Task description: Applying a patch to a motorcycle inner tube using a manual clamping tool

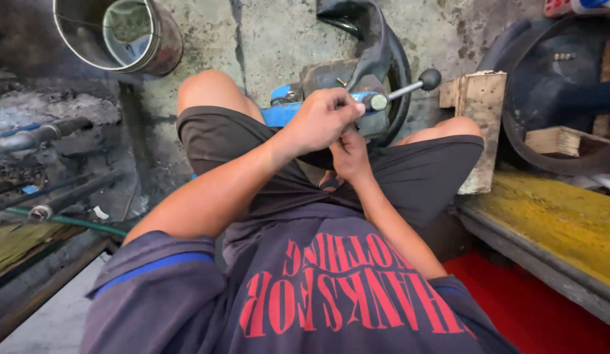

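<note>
Seated over a blue bench vise (282, 113) — the left hand (323, 119) is fisted on its screw end, fingers clamped; the right hand (349, 156) sits at six o'clock below, grip hidden; handle bar (410, 87) points two o'clock.

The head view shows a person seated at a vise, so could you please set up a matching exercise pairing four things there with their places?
Things:
1. metal bucket
2. blue bench vise
3. wooden block
4. green hose

Places:
A. on the floor at lower left
B. at upper left on the concrete floor
C. between the person's knees, under the left hand
D. beside the knee on the right of the picture, standing on end

Pairs: 1-B, 2-C, 3-D, 4-A
</note>
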